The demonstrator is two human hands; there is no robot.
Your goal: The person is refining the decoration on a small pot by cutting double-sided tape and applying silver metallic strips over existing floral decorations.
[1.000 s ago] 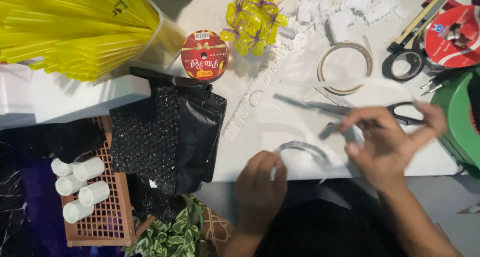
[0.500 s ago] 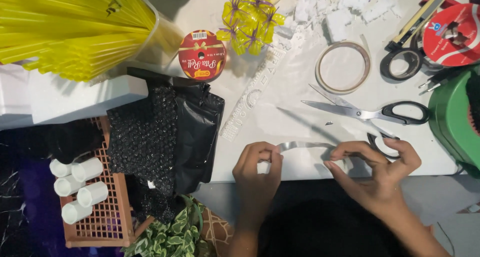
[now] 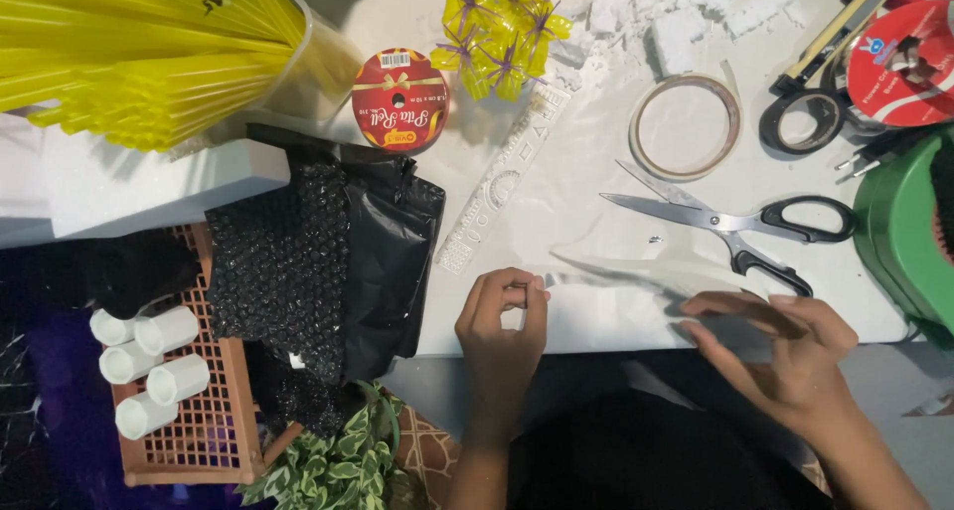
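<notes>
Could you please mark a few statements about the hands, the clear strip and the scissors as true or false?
1. The left hand pinches one end of a clear strip. True.
2. The right hand grips the scissors. False: the scissors lie open on the white table, untouched.
3. The scissors have black handles. True.
4. The red ribbon spool lies in the orange basket. False: it lies on the table; the basket holds white tubes.
5. Yellow straws lie at the upper left. True.
</notes>
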